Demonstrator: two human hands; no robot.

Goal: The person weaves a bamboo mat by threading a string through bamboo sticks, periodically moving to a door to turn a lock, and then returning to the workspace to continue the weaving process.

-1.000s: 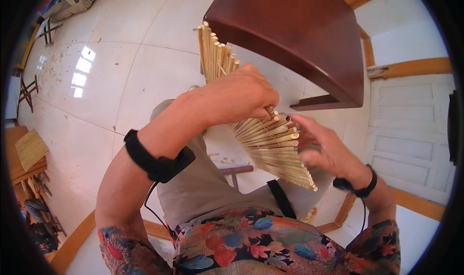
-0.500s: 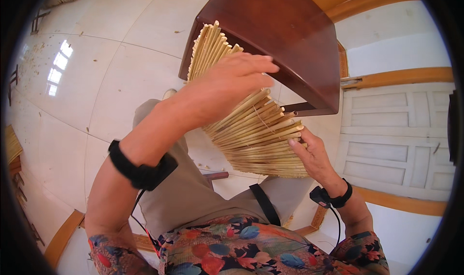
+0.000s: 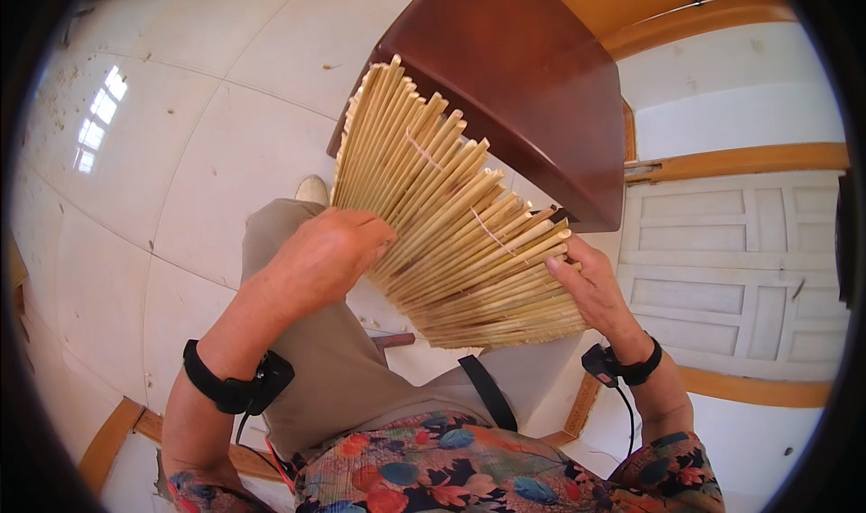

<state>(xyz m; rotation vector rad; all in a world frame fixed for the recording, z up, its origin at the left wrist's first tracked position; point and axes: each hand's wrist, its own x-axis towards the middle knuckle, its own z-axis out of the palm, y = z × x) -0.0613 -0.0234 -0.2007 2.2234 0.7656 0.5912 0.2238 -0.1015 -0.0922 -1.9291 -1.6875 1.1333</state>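
Observation:
A mat of straw-coloured plant stalks point(image 3: 451, 215), stitched across with thin pale thread point(image 3: 492, 231), fans out in a curve above my knees. Its uneven stalk ends point away from me. At the right end my right hand point(image 3: 591, 283) grips the outer stalks, thumb on top and fingers mostly hidden underneath. My left hand point(image 3: 336, 253) is at the mat's near left edge, its fingers curled closed against the stalks; the fingertips are partly hidden.
Just beyond the mat stands a dark red-brown wooden stool or small table point(image 3: 505, 80). Pale floor tiles point(image 3: 216, 170) with scattered bits spread to the left. A white panelled door point(image 3: 731, 269) with orange-brown trim is at right. Below the mat shows a small wooden bar point(image 3: 393, 340).
My left hand has drawn back toward me and left, from above the stalks to the mat's near edge, curling its fingers. More of the mat shows. My right hand keeps its hold.

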